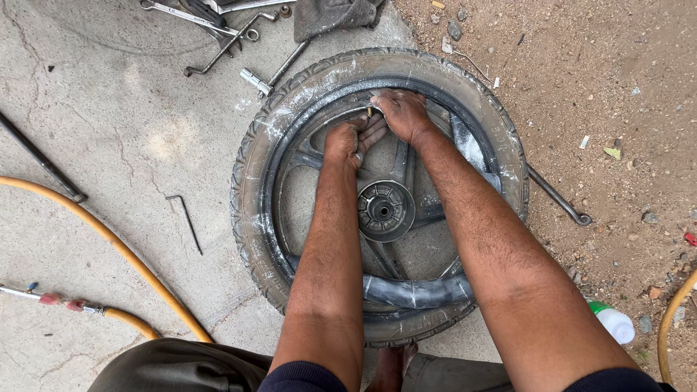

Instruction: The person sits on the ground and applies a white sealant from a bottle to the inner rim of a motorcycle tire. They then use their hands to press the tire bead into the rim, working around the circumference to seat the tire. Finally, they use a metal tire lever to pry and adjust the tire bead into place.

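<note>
The valve (369, 112), a small brass stem, stands at the far inner edge of the rim (270, 174), between the two hands. The left hand (347, 139) has its grip closed in a fist just below the valve, fingers curled together. The right hand (403, 112) presses flat on the rim beside the valve; whether its grip pinches the stem cannot be told. The tyre (250, 196) lies flat on the concrete floor (109, 145), with the inner tube (414, 292) bulging out at the near side. Wrenches (218, 22) lie beyond, a yellow hose (109, 243) to the left, a tyre lever (559, 197) at the right.
</note>
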